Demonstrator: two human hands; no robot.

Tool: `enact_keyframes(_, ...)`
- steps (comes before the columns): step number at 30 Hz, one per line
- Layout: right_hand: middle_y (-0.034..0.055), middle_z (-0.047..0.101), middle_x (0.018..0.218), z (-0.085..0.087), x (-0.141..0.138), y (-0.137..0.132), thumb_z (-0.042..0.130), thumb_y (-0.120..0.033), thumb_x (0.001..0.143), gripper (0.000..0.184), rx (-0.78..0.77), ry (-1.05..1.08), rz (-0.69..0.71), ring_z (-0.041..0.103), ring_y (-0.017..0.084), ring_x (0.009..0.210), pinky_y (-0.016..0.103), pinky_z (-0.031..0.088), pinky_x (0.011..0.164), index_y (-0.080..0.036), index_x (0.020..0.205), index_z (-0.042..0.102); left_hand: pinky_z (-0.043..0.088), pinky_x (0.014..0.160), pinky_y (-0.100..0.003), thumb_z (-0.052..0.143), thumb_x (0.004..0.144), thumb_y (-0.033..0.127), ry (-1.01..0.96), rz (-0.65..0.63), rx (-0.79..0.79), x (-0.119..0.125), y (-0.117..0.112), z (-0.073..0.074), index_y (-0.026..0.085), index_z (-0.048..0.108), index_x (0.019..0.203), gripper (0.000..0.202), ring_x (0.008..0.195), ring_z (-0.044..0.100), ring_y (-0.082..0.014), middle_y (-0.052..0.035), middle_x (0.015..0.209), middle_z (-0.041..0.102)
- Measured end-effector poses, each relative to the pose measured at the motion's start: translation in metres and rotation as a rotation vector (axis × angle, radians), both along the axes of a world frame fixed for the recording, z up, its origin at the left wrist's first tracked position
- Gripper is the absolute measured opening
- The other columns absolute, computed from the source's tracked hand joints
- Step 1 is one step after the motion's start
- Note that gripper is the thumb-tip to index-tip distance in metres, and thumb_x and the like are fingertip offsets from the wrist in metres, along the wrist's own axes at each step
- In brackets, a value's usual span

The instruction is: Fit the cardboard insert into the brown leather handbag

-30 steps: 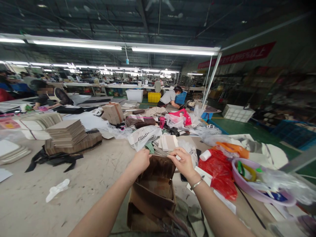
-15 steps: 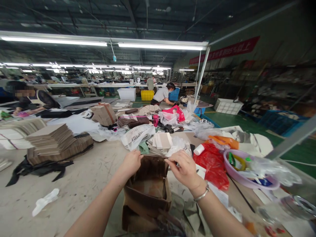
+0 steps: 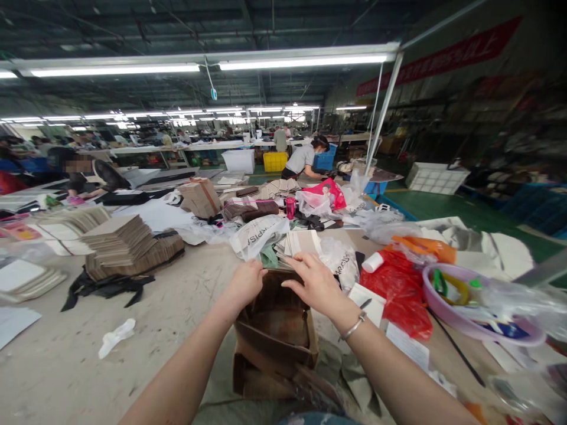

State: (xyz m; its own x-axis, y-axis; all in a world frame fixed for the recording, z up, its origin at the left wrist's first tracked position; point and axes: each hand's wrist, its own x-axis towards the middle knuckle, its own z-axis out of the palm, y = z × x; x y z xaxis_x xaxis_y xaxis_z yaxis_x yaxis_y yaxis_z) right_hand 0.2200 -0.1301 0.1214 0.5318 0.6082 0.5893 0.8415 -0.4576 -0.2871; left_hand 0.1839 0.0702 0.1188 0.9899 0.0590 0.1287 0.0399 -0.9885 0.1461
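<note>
A brown, boxy, open-topped bag (image 3: 277, 357) stands in front of me at the table's near edge, its hollow inside facing me. At its far left corner, my left hand (image 3: 248, 284) has its fingers closed on the upper edge. My right hand (image 3: 315, 286) hovers over the far right part of that edge, thumb and fingers apart, with nothing visible in it. A bracelet (image 3: 354, 326) circles my right wrist. Just beyond the hands lie pale rectangular pieces (image 3: 303, 243) and a printed white plastic bag (image 3: 261, 233).
On the left of the table (image 3: 177, 307) are stacked grey-brown panels (image 3: 117, 239), black strips (image 3: 106, 289) and a crumpled white scrap (image 3: 116, 337). To the right lie a red plastic bag (image 3: 396, 295) and a purple basin (image 3: 482, 348) of odds and ends. Co-workers (image 3: 301, 160) bend over tables farther back.
My right hand has opened its fingers from the bag's far edge, and they now stretch leftward over it. My left hand stays at the corner. The whole view has shifted slightly.
</note>
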Motion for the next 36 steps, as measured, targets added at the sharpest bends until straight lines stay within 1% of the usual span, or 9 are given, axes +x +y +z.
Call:
enact_keyframes(2,0.0091,0.057,0.106,0.000,0.002,0.014,0.066,-0.035,0.079,0.042,-0.093,0.008,-0.020,0.051,0.024,0.099,0.038,0.045,0.084,-0.022,0.116,0.055,0.042,0.071,-0.025,0.044,0.088,0.022,0.007,0.000,-0.014,-0.001,0.000,0.001,0.014,0.060,0.076,0.021,0.080,0.060,-0.0173,-0.0083,0.083,0.064)
enact_keyframes(5,0.0072,0.059,0.099,-0.003,0.004,0.030,0.064,-0.034,0.081,0.030,-0.189,0.017,-0.036,0.052,0.022,0.095,0.035,0.044,0.083,-0.021,0.107,0.060,0.042,0.071,-0.025,0.044,0.088,0.022,0.010,0.005,-0.030,-0.002,-0.001,0.001,0.014,0.060,0.077,0.020,0.080,0.059,-0.0169,-0.0082,0.084,0.064)
enact_keyframes(11,0.0061,0.061,0.089,-0.012,0.010,0.044,0.060,-0.033,0.084,0.015,-0.293,0.030,-0.095,0.054,0.020,0.086,0.031,0.042,0.078,-0.020,0.090,0.065,0.041,0.067,-0.026,0.045,0.087,0.023,-0.014,-0.008,-0.016,-0.002,0.002,-0.001,0.013,0.060,0.076,0.021,0.076,0.059,-0.0173,-0.0084,0.080,0.063)
enact_keyframes(20,0.0054,0.063,0.088,-0.022,0.016,0.049,0.049,-0.031,0.091,0.021,-0.312,0.028,-0.095,0.055,0.018,0.083,0.027,0.041,0.074,-0.021,0.095,0.067,0.042,0.068,-0.026,0.050,0.085,0.024,-0.029,-0.021,-0.087,0.000,0.009,-0.001,0.013,0.064,0.071,0.022,0.074,0.059,-0.0169,-0.0074,0.075,0.064)
enact_keyframes(25,0.0047,0.063,0.087,-0.021,0.019,0.049,0.048,-0.030,0.091,0.022,-0.302,0.053,-0.096,0.055,0.018,0.084,0.026,0.041,0.073,-0.022,0.094,0.068,0.046,0.071,-0.025,0.056,0.081,0.027,-0.179,-0.010,-0.326,-0.003,0.013,0.001,0.016,0.065,0.068,0.019,0.073,0.061,-0.0151,-0.0035,0.074,0.068)
enact_keyframes(29,0.0042,0.063,0.085,-0.019,0.021,0.047,0.049,-0.030,0.090,0.022,-0.309,0.068,-0.113,0.056,0.017,0.083,0.025,0.041,0.072,-0.022,0.090,0.068,0.046,0.086,-0.027,0.053,0.082,0.032,-0.407,0.007,-0.456,-0.019,0.012,0.010,0.019,0.065,0.070,0.021,0.092,0.062,-0.0162,-0.0043,0.096,0.069)
enact_keyframes(32,0.0037,0.063,0.085,-0.019,0.023,0.047,0.047,-0.030,0.090,0.022,-0.314,0.070,-0.124,0.056,0.017,0.082,0.025,0.041,0.071,-0.022,0.086,0.068,0.042,0.096,-0.036,0.058,0.077,0.038,-0.301,-0.049,-0.329,-0.041,0.007,0.014,0.022,0.065,0.094,0.025,0.112,0.054,-0.0232,-0.0075,0.121,0.058)
enact_keyframes(34,0.0038,0.063,0.085,-0.019,0.024,0.048,0.047,-0.030,0.091,0.023,-0.322,0.076,-0.141,0.056,0.017,0.081,0.025,0.041,0.070,-0.021,0.085,0.067,0.035,0.101,-0.048,0.067,0.067,0.045,-0.195,-0.021,-0.202,-0.055,0.003,0.012,0.024,0.053,0.120,0.058,0.125,0.040,-0.0320,-0.0108,0.136,0.046)
enact_keyframes(36,0.0042,0.063,0.084,-0.018,0.024,0.050,0.047,-0.031,0.090,0.023,-0.335,0.081,-0.150,0.056,0.017,0.081,0.025,0.040,0.068,-0.021,0.084,0.067,0.028,0.102,-0.057,0.072,0.060,0.050,-0.124,0.026,-0.101,-0.064,-0.003,0.007,0.025,0.043,0.129,0.079,0.133,0.026,-0.0381,-0.0131,0.143,0.036)
